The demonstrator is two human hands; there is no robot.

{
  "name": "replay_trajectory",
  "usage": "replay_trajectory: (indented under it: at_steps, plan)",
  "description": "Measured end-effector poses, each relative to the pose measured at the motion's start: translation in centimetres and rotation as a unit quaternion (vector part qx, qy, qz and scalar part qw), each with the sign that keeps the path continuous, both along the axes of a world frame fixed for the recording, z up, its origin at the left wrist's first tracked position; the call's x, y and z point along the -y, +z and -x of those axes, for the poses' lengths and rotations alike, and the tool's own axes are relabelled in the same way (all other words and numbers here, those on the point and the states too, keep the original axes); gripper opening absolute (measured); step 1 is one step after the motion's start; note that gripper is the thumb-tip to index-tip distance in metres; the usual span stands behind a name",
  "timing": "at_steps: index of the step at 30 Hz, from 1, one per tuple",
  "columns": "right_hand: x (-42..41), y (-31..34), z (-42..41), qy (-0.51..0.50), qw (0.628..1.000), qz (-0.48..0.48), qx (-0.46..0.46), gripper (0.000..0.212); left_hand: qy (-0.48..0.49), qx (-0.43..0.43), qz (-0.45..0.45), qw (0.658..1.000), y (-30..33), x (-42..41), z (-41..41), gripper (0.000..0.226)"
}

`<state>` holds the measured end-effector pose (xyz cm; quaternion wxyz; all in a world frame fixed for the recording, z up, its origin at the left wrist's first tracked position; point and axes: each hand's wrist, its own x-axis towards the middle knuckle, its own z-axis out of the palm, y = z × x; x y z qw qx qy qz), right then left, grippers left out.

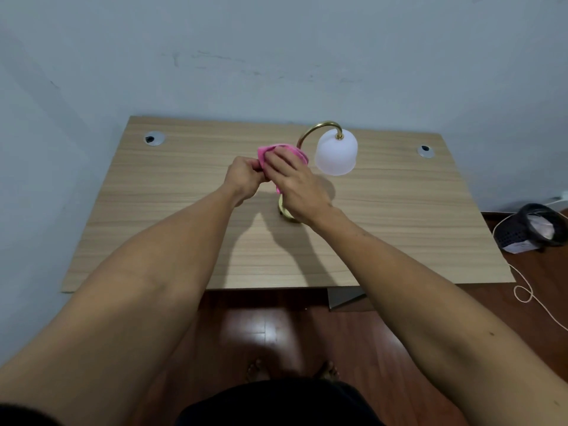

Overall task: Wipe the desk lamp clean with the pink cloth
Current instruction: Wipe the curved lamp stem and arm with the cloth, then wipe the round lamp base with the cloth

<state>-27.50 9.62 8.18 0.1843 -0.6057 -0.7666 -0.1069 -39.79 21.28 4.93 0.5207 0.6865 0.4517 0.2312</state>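
Note:
The desk lamp stands near the middle of the wooden desk (399,216). It has a white frosted bell shade (336,153), a curved brass neck (316,129) and a round brass base (284,210). The pink cloth (295,150) is bunched around the lamp's stem, left of the shade. My right hand (295,182) presses the cloth from the front and hides most of the stem. Just to its left, my left hand (244,178) pinches the cloth's left edge.
The desk stands against a pale blue wall. Two round cable grommets (154,138) (425,151) sit near its back corners. On the wooden floor to the right lie a dark mesh basket (534,229) and a white cord (522,290).

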Motion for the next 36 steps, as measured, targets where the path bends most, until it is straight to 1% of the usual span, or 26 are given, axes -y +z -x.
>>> replay_trajectory:
  at_steps: [1, 2, 4, 5, 7, 8, 9, 11, 12, 13, 14, 16, 18, 20, 21, 23, 24, 25, 27, 28, 30, 31, 33, 34, 36]
  plan:
    - [0.4, 0.0, -0.2, 0.005, 1.0, -0.008, 0.014, 0.058, 0.0, 0.003, 0.001, 1.0, 0.0, 0.0, 0.0, 0.016]
    - [0.9, 0.1, -0.3, -0.005, 1.0, -0.022, -0.008, 0.057, -0.003, 0.01, 0.008, 1.0, 0.1, -0.1, 0.0, 0.018]
    - [2.0, -0.2, -0.4, -0.066, 0.991, -0.058, -0.103, 0.053, 0.0, 0.018, 0.021, 1.0, 0.2, 0.0, -0.1, 0.022]
    - [2.5, -0.4, -0.5, -0.089, 0.985, -0.058, -0.137, 0.054, 0.004, 0.018, 0.023, 1.0, 0.1, 0.0, -0.1, 0.025]
    - [3.4, -1.1, -0.8, -0.119, 0.976, -0.011, -0.18, 0.053, 0.002, 0.017, 0.028, 0.999, 0.2, -0.2, -0.2, 0.027]
    - [3.6, -1.5, -1.1, -0.145, 0.964, 0.007, -0.223, 0.048, 0.0, 0.015, 0.029, 0.999, 0.2, -0.3, -0.1, 0.027]
    - [3.7, -1.6, -1.5, -0.193, 0.941, 0.007, -0.277, 0.044, -0.002, 0.014, 0.03, 0.999, 0.2, -0.3, -0.1, 0.025]
    - [3.9, -1.3, -1.8, -0.29, 0.88, -0.018, -0.374, 0.044, 0.0, 0.013, 0.032, 0.999, 0.3, -0.2, 0.1, 0.023]
    - [4.0, -1.0, -1.7, -0.301, 0.868, -0.045, -0.393, 0.044, -0.002, 0.014, 0.03, 0.999, 0.3, -0.2, 0.2, 0.022]
    - [4.1, -0.7, -1.4, -0.284, 0.875, -0.071, -0.386, 0.044, -0.007, 0.015, 0.027, 0.999, 0.4, -0.1, 0.1, 0.021]
    - [4.1, -0.5, -1.1, -0.251, 0.893, -0.089, -0.362, 0.044, -0.01, 0.016, 0.023, 1.0, 0.4, -0.1, 0.1, 0.02]
    - [3.4, -0.2, -1.0, -0.182, 0.93, -0.105, -0.3, 0.048, -0.009, 0.017, 0.015, 1.0, 0.4, 0.0, 0.1, 0.02]
    - [2.5, -0.8, -1.1, -0.149, 0.953, -0.106, -0.24, 0.049, -0.008, 0.02, 0.004, 1.0, 0.4, 0.1, 0.2, 0.022]
    - [2.1, -1.3, -1.2, -0.149, 0.966, -0.078, -0.197, 0.059, -0.012, 0.015, -0.007, 1.0, 0.4, 0.2, 0.1, 0.022]
    - [2.0, -1.9, -1.4, -0.155, 0.967, -0.056, -0.193, 0.059, -0.015, 0.012, -0.012, 1.0, 0.4, 0.2, 0.0, 0.022]
    - [2.5, -2.8, -1.7, -0.175, 0.961, -0.003, -0.216, 0.043, -0.018, 0.002, -0.021, 1.0, 0.6, 0.0, 0.0, 0.02]
    - [2.8, -3.3, -1.8, -0.194, 0.948, 0.026, -0.251, 0.033, -0.019, -0.003, -0.026, 0.999, 0.6, -0.2, 0.0, 0.019]
    - [3.2, -3.9, -2.0, -0.216, 0.933, 0.056, -0.284, 0.029, -0.021, -0.008, -0.028, 0.999, 0.6, -0.3, 0.1, 0.019]
    - [4.3, -4.9, -2.6, -0.28, 0.89, 0.119, -0.339, 0.036, -0.02, -0.012, -0.023, 0.999, 0.5, -0.4, 0.1, 0.019]
    - [4.9, -5.5, -2.9, -0.312, 0.862, 0.136, -0.377, 0.04, -0.014, -0.005, -0.018, 1.0, 0.4, -0.4, 0.1, 0.019]
    - [6.1, -5.7, -3.4, -0.353, 0.813, 0.129, -0.445, 0.041, 0.019, 0.016, -0.013, 1.0, 0.1, -0.2, -0.1, 0.021]
    - [6.4, -5.8, -3.8, -0.367, 0.798, 0.121, -0.462, 0.042, 0.042, 0.026, -0.007, 0.999, 0.0, 0.1, -0.2, 0.024]
    - [6.7, -5.7, -4.6, -0.396, 0.778, 0.103, -0.476, 0.046, 0.073, 0.042, 0.018, 0.996, -0.5, 1.0, -0.5, 0.027]
    - [6.8, -5.7, -5.0, -0.412, 0.77, 0.098, -0.478, 0.047, 0.078, 0.037, 0.032, 0.996, -1.0, 1.4, -0.8, 0.027]
    - [6.5, -5.9, -6.0, -0.43, 0.758, 0.091, -0.482, 0.047, 0.072, 0.008, 0.062, 0.995, -2.3, 2.2, -1.5, 0.035]
